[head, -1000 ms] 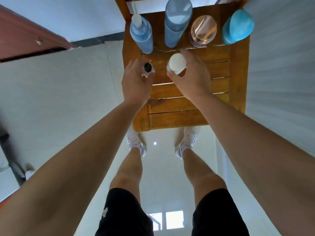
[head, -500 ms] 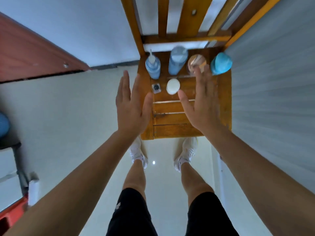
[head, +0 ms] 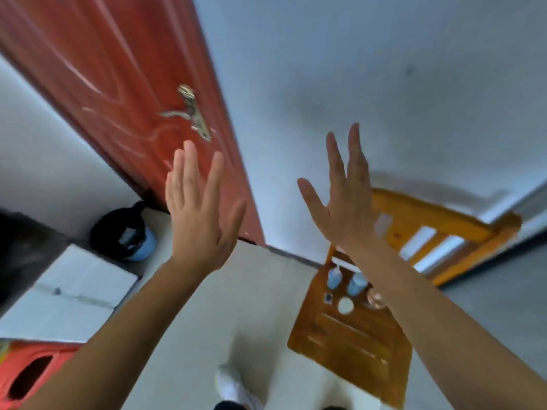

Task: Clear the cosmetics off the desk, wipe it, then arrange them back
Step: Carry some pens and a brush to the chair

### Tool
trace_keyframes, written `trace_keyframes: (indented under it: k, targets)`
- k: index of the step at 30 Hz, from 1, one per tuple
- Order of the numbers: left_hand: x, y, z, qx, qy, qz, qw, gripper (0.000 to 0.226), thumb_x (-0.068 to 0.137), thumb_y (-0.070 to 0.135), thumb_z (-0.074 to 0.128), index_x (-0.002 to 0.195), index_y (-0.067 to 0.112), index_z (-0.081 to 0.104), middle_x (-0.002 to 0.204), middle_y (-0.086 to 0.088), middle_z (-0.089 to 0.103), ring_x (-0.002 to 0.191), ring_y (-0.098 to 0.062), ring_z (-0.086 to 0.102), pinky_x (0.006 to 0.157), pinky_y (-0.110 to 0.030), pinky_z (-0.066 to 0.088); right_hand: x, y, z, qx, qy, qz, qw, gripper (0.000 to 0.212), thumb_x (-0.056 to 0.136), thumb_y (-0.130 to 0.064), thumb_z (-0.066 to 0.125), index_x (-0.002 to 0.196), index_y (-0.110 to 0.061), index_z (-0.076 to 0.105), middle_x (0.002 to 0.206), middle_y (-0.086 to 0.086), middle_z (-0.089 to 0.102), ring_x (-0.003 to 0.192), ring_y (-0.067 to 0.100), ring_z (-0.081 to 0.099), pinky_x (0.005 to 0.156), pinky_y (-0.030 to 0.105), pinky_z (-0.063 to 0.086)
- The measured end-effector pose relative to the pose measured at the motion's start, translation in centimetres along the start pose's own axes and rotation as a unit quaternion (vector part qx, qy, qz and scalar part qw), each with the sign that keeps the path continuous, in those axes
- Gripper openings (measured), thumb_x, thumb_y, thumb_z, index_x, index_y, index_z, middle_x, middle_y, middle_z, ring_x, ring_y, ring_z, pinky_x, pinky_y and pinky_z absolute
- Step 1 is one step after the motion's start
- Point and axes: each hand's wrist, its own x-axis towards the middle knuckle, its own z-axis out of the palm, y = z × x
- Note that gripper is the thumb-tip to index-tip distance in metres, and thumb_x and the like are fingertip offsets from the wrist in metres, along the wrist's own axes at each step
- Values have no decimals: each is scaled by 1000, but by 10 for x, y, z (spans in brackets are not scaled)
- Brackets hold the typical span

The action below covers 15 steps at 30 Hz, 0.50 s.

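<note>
Cosmetics stand on the seat of a wooden chair (head: 352,344) at the lower right. A blue spray bottle (head: 334,278) and a taller blue bottle (head: 356,284) stand at the back of the seat. A small dark-capped bottle (head: 328,298), a white round jar (head: 345,306) and a clear pinkish jar (head: 375,298) stand in front of them; my right forearm partly hides the pinkish jar. My left hand (head: 201,214) and my right hand (head: 343,199) are raised well above the chair, flat, fingers spread, holding nothing.
A red door (head: 124,84) with a metal handle (head: 192,113) fills the upper left. A blue bin lined with a black bag (head: 130,235) stands at its foot. A white box (head: 74,291) and a red stool (head: 32,374) are at the lower left. A pale wall rises behind.
Both hands let go of the small bottle and the white jar on the chair seat, then lifted away open. The view has swung up and to the left.
</note>
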Motion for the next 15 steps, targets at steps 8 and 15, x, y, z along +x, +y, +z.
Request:
trace_keyframes:
  k: [8,15]
  targets:
    - [-50,-142,-217,150,117,-100,977,71,101,52,40,157,11,24,164,-26,2,153,-40,2,117,-64,15,79,-220,72,161,32,-202,966,74,100,-49,52,158,-11,27,167,20,11,154,22,19,120,48,28]
    - [-187,-263,-370,291,169,-248,908,71,100,55,35,156,12,28,165,-23,4,153,-38,3,118,-63,15,48,-455,198,249,-50,-327,910,75,100,-56,45,159,-15,26,167,19,10,155,27,14,123,45,23]
